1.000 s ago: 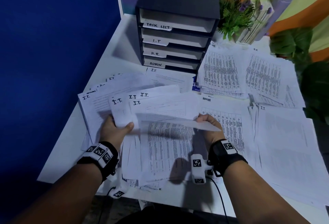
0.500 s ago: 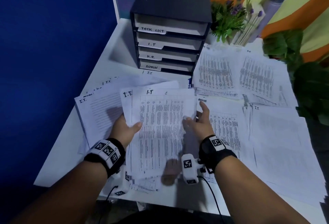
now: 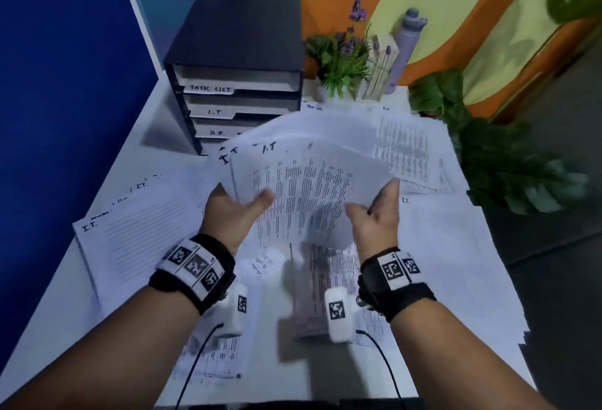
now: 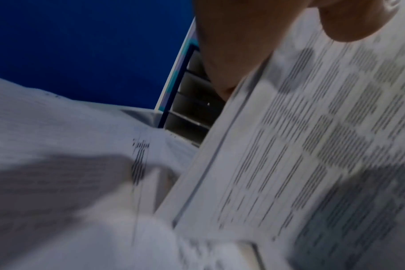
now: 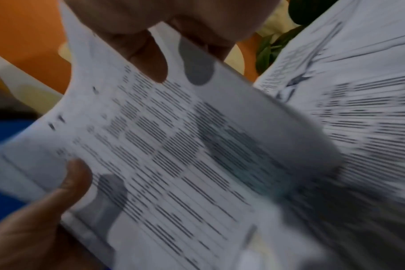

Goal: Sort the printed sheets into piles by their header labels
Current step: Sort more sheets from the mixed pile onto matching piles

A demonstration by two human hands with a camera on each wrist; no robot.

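A bundle of printed sheets [image 3: 309, 188], the top one headed "I.T", is held up off the white table [image 3: 49, 338] by both hands. My left hand [image 3: 241, 204] grips its left edge, thumb on top. My right hand [image 3: 371, 211] grips the right edge, which curls upward. In the left wrist view the thumb [image 4: 349, 22] lies on the blurred sheets [image 4: 312, 127]. The right wrist view shows my right hand [image 5: 150, 54] pinching the sheets [image 5: 173, 155]. Behind the bundle stands a black tray organiser [image 3: 237, 61] labelled TASK LIST, I.T and H.R.; its lowest tray is hidden.
An I.T. pile [image 3: 136, 240] lies at the left. More sheets [image 3: 439, 263] cover the table's right side, and table printouts [image 3: 407, 149] lie at the back right. A potted plant [image 3: 338, 61], a grey bottle [image 3: 404, 48] and big leaves [image 3: 505, 165] stand beyond.
Both hands gathered the I.T. sheets into one bundle and lifted it off the table, up and away toward the organiser. The bundle's right edge now curls.
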